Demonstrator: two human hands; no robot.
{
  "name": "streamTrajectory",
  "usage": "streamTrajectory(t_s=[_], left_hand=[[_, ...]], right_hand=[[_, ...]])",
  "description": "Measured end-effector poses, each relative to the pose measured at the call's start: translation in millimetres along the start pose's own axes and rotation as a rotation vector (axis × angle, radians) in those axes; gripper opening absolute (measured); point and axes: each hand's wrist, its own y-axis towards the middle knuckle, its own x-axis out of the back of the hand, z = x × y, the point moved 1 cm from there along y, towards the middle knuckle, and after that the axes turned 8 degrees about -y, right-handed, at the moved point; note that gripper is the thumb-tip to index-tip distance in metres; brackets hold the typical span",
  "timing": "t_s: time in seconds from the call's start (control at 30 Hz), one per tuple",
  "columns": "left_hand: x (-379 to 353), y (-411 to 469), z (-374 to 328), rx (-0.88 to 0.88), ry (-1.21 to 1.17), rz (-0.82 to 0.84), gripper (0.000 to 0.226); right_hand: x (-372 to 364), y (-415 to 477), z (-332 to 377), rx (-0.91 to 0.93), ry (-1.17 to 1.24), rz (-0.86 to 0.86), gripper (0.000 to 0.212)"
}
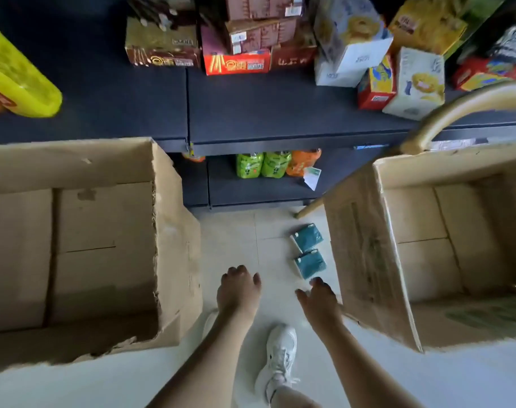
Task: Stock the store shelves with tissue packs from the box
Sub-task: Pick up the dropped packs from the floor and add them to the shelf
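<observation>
Two teal tissue packs lie on the pale floor tiles, one [306, 237] farther from me and one [310, 264] nearer, beside the right cardboard box [365, 248]. My right hand [320, 298] reaches down just below the nearer pack, fingers loosely curved, holding nothing. My left hand [239, 290] hangs to its left with fingers loosely curled and empty. A second cardboard box [174, 245] stands open at the left. No packs show inside either box. The dark shelf [280, 113] runs across ahead.
Snack boxes [236, 63] and biscuit cartons [415, 83] crowd the shelf's back and right. A yellow bag [18, 83] lies at its left. Green and orange packs [262, 164] sit on the lower shelf. A wooden chair back [457, 110] curves over the right box. My white shoe [280, 351] is below.
</observation>
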Motion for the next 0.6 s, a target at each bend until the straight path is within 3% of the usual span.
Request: streamTrajectory(t_s=[0.4,0.6], left_hand=[[-166.2,182.3,19.2,0.023,-0.134,0.036,0.043],[-201.7,271.2,-14.7,-0.163,-0.166,0.006,0.043]], right_hand=[[-172.4,175.1,-50.1,-0.245,0.383,-0.021,0.044],[-221.0,274.5,-69.8,-0.392,0.588,-0.089,0.04]])
